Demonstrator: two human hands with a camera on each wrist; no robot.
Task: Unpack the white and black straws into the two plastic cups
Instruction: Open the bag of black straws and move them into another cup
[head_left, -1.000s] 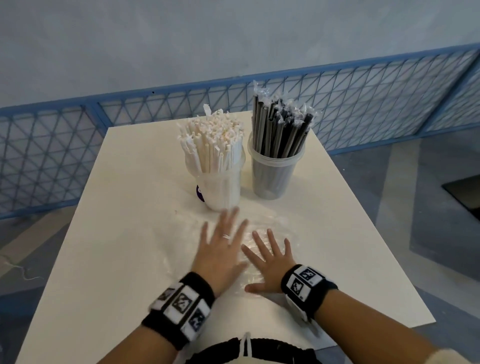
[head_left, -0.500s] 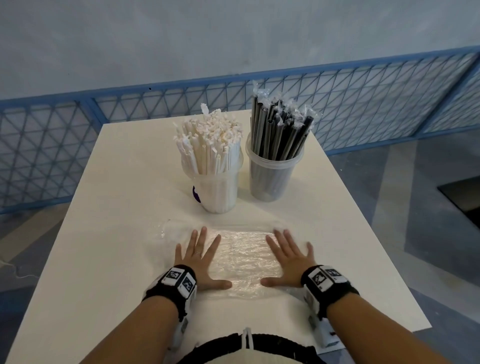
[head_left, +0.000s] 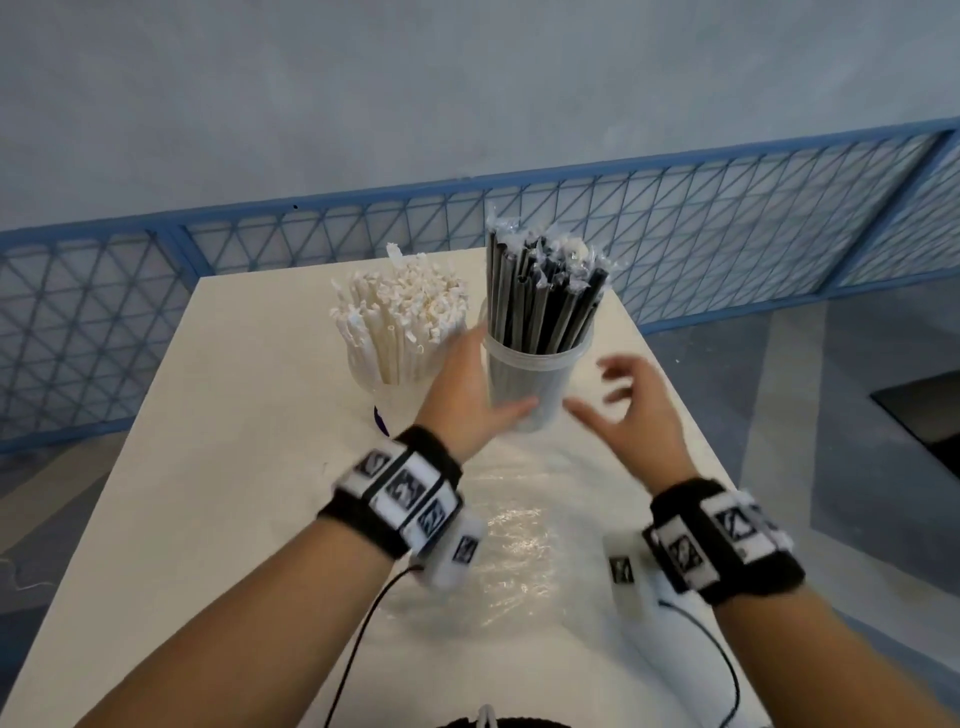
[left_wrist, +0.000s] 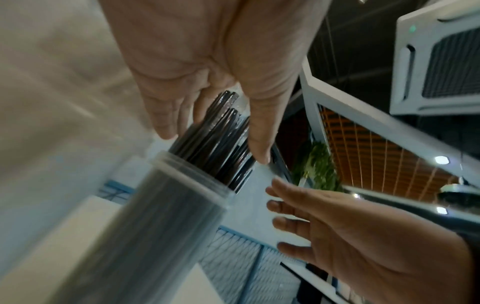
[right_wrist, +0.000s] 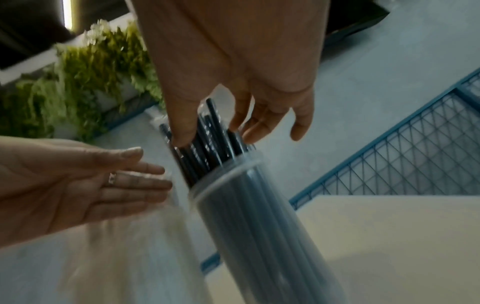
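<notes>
A clear cup (head_left: 537, 382) packed with black straws (head_left: 545, 296) stands on the white table (head_left: 218, 467), right of a cup (head_left: 397, 402) full of white straws (head_left: 400, 322). My left hand (head_left: 470, 379) is raised between the two cups, fingers straight, with the thumb by the black-straw cup's lower front. I cannot tell whether it touches. My right hand (head_left: 623, 400) hovers just right of that cup, fingers relaxed and apart from it. The left wrist view shows my left hand (left_wrist: 207, 82) over the black straws (left_wrist: 218, 139). In the right wrist view my right hand (right_wrist: 228, 82) is above the cup (right_wrist: 259, 216).
Crumpled clear plastic wrap (head_left: 514, 545) lies flat on the table in front of the cups, under my forearms. A blue mesh fence (head_left: 727, 234) runs behind the table. The table's right edge (head_left: 691, 431) is close to my right hand.
Both hands have lifted off the plastic wrap and moved forward to either side of the black-straw cup. The view has moved closer to the cups.
</notes>
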